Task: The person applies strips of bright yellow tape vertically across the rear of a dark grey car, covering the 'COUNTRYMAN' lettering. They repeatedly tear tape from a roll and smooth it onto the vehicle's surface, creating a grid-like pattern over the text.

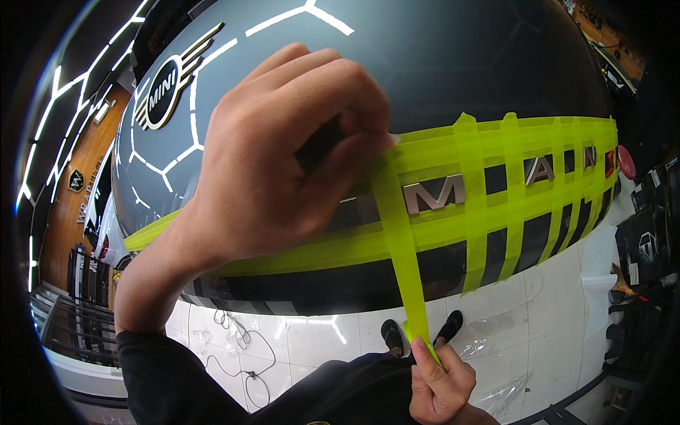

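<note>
A strip of bright yellow-green masking tape (405,273) stretches between my two hands, down across a dark car panel (460,64). My left hand (283,156) is closed in a pinch at the strip's upper end, by the upper horizontal tape band. Lower down, my right hand (440,382) grips the strip's lower part, thumb pressed on it. Whether a roll is in that palm is hidden. Just right of the strip is a raised metal letter (433,195), framed by tape bands. More letters and several vertical tape strips (469,205) follow to the right. My left hand covers part of the panel.
A winged round badge (164,88) is on the panel at upper left. Below the car lie a pale tiled floor (326,347), a loose cable (244,347) and clear plastic film (496,326). Dark boxes (644,241) stand along the right side.
</note>
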### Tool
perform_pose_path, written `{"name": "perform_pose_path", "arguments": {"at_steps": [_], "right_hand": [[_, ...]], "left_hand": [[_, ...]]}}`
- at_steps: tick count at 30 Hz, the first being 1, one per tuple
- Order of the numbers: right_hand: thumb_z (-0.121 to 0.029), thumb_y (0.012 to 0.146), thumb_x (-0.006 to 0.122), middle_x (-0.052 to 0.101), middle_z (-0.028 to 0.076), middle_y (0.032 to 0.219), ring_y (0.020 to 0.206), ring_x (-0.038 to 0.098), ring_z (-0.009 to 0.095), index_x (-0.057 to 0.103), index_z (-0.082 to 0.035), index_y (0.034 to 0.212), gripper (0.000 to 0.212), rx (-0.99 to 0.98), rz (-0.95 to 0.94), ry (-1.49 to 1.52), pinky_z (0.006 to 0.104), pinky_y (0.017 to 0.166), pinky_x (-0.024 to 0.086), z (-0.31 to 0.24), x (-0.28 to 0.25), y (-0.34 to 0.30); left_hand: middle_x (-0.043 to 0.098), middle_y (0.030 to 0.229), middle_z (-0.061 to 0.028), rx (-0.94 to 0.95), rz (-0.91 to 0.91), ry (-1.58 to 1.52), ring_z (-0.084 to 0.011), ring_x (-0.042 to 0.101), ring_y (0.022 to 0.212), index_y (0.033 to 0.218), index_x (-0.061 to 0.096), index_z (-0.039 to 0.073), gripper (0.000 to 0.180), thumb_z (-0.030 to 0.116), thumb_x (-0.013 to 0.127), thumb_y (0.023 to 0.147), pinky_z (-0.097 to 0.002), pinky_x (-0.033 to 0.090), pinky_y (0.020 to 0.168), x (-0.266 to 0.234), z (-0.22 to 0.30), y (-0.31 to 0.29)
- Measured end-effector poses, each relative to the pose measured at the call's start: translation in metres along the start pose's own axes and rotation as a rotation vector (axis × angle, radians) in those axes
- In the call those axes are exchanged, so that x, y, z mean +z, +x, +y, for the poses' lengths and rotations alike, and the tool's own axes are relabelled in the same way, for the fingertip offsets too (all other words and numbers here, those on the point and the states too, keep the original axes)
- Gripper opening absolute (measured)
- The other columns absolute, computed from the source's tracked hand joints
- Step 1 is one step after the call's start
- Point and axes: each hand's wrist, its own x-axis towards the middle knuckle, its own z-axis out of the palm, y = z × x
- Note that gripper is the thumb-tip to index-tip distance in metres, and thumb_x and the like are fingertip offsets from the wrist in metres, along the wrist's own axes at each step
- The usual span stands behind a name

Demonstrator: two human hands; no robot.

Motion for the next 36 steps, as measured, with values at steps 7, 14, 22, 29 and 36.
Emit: {"name": "perform_pose_path", "arguments": {"at_steps": [7,14,22,29,36], "right_hand": [[0.01,0.089,0.065,0.044,0.01,0.068,0.054,0.043,0.025,0.07,0.004,0.133,0.045,-0.013,0.01,0.011,0.0371,0.049,0.034,0.002,0.002,-0.001],[0.008,0.089,0.066,0.046,0.011,0.068,0.054,0.043,0.026,0.07,0.004,0.134,0.044,-0.003,-0.013,0.001,0.0374,0.051,0.035,0.0,0.002,0.0],[0.008,0.09,0.066,0.048,0.011,0.069,0.055,0.044,0.027,0.07,0.004,0.133,0.044,0.012,-0.027,0.012,0.0374,0.052,0.036,-0.001,0.003,-0.001],[0.003,0.088,0.066,0.058,0.019,0.075,0.058,0.06,0.026,0.07,0.006,0.13,0.043,0.053,-0.043,-0.019,0.0289,0.055,0.047,0.007,0.005,-0.012],[0.0,0.089,0.066,0.058,0.02,0.075,0.059,0.061,0.027,0.07,0.006,0.13,0.042,0.063,-0.056,-0.019,0.0299,0.056,0.047,0.009,0.005,-0.014]], "left_hand": [[0.064,0.09,-0.0101,-0.001,-0.016,-0.023,-0.0101,0.066,0.067,0.098,0.065,0.0,0.004,0.002,0.068,0.098,-0.0199,0.05,0.057,-0.002,-0.001,-0.001],[0.063,0.09,-0.0097,-0.02,-0.029,-0.055,-0.0108,0.068,0.069,0.099,0.065,-0.001,0.002,0.0,0.067,0.098,-0.022,0.052,0.057,-0.005,-0.002,-0.003],[0.062,0.091,-0.0096,-0.029,-0.031,-0.061,-0.0109,0.067,0.071,0.097,0.066,-0.002,0.004,-0.004,0.068,0.094,-0.0226,0.053,0.059,-0.007,-0.001,-0.002],[0.064,0.089,-0.0099,-0.008,-0.023,-0.014,-0.01,0.065,0.07,0.095,0.067,-0.001,0.003,-0.001,0.07,0.094,-0.0218,0.053,0.059,-0.006,-0.001,-0.001],[0.065,0.088,-0.0096,0.016,0.002,-0.007,-0.0102,0.065,0.068,0.094,0.068,0.0,0.002,0.0,0.07,0.094,-0.021,0.052,0.058,-0.003,-0.003,-0.002]]}}
